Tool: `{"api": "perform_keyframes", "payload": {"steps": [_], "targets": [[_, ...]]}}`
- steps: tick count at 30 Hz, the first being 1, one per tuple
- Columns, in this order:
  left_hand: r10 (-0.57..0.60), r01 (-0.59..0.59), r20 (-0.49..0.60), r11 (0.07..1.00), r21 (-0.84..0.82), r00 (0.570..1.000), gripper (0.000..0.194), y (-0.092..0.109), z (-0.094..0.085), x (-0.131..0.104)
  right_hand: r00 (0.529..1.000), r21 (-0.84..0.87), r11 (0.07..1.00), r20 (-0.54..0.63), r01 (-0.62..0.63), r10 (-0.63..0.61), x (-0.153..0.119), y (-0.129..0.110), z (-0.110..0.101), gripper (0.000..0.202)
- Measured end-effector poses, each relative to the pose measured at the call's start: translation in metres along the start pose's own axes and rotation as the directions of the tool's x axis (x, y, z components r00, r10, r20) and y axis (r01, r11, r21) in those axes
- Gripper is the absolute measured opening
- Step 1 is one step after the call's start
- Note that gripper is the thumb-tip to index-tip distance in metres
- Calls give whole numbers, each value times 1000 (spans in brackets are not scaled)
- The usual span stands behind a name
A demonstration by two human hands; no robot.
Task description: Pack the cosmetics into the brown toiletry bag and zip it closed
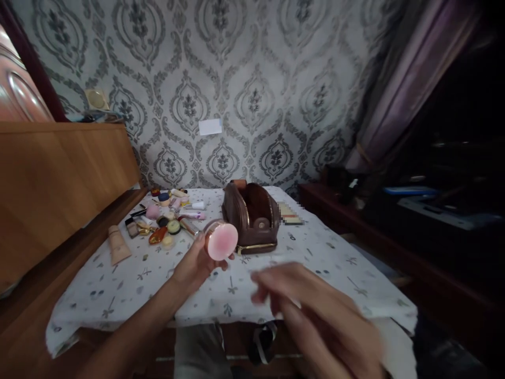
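My left hand (197, 266) is closed around a round cosmetic jar (223, 242) with a pale pink face turned toward me, held above the table. My right hand (311, 305) hovers over the table's front edge, smeared by motion, with its fingers bent; whether anything is between them cannot be made out. Behind the jar stands a brown leather cosmetic bag (258, 234), unzipped at the top, its dark inside partly showing. To the left of the bag lie several cosmetics, among them a beige tube (119, 245), a green-topped jar (173, 227) and an amber-coloured item (158, 236).
A white patterned cloth (165, 300) covers the table. Right of the bag lies a flat palette-like item (290, 215), partly pixelated. A wooden cabinet (67, 189) borders the table on the left, a patterned wall (252, 95) at the back. Dark furniture stands to the right.
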State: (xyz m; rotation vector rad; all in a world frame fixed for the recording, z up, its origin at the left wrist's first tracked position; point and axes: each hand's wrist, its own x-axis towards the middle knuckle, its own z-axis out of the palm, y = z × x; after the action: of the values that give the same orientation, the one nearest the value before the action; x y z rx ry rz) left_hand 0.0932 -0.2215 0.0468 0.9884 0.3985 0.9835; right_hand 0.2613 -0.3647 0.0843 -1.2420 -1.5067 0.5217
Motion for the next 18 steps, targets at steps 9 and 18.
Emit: {"api": "perform_keyframes", "payload": {"steps": [9,18], "targets": [[423,-351,175,384,854,889,66,0,26,-6,969,399,892,203,-212,140,37,47,19,40],[403,-513,535,-171,841,742,71,-19,34,25,958,709,661,79,-248,275,53,71,18,32]]}}
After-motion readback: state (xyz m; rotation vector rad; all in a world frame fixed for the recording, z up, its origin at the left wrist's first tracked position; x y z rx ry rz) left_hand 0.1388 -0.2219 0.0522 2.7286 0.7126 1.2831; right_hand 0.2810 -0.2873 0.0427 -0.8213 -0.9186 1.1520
